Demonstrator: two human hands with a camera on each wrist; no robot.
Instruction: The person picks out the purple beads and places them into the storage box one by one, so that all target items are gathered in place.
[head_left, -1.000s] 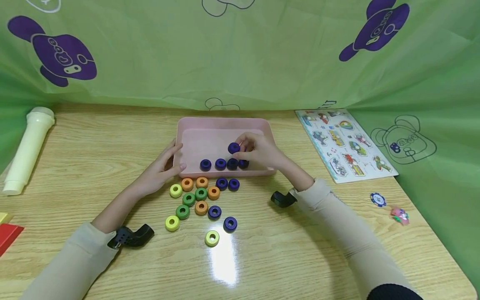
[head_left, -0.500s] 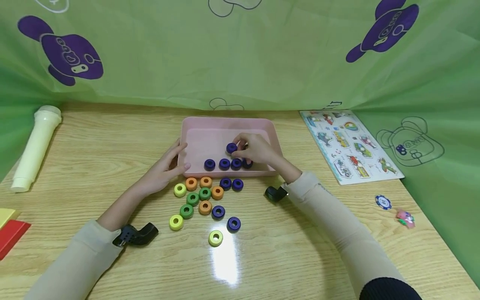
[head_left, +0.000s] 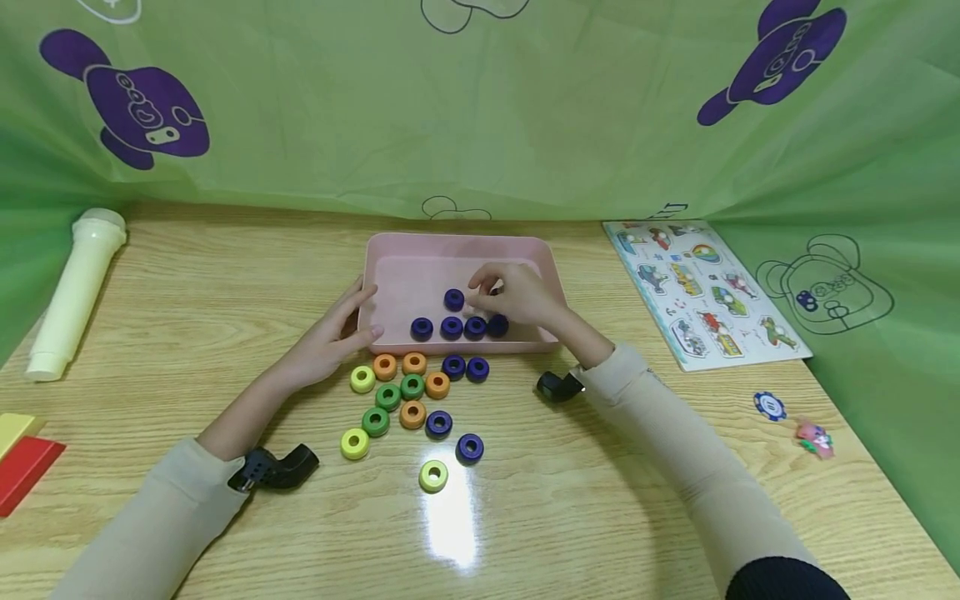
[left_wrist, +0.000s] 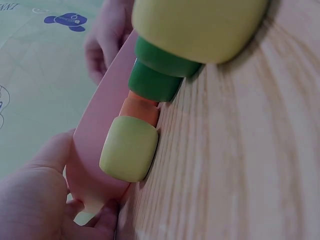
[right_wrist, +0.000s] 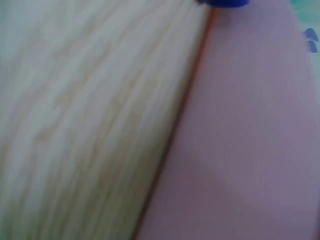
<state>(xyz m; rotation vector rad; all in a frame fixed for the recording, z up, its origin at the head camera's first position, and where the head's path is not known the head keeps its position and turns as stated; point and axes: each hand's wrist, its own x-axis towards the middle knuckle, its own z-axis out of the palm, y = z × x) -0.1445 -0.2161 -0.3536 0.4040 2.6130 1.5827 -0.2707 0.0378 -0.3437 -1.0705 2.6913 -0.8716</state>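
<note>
In the head view, my left hand (head_left: pixel 332 335) holds the left end of a pink tray (head_left: pixel 459 245); its thumb and fingers grip the corner, as the left wrist view shows. Over the tray's right half is my right hand (head_left: pixel 521 296), fingers curled. A dark blue ring-shaped bead (head_left: pixel 453 300) stands on the tray floor just left of its fingertips. Something dark shows under the index finger; I cannot tell whether it is another bead. Along the tray's front wall runs a row of several blue beads (head_left: pixel 452 327). The right wrist view catches only blurred tray and table.
Before the tray lie loose beads: orange (head_left: pixel 412 414), green (head_left: pixel 376 422), yellow (head_left: pixel 433 476) and blue (head_left: pixel 469 448). A pale microphone-shaped thing (head_left: pixel 78 292) lies left, near red (head_left: pixel 30 477) and yellow blocks. To the right are a picture board (head_left: pixel 705 292) and a poker chip (head_left: pixel 770 406).
My right hand has set the blue bead down behind the front row, and its fingertips have come away to the right. The left hand stays on the tray. The head view has shifted slightly.
</note>
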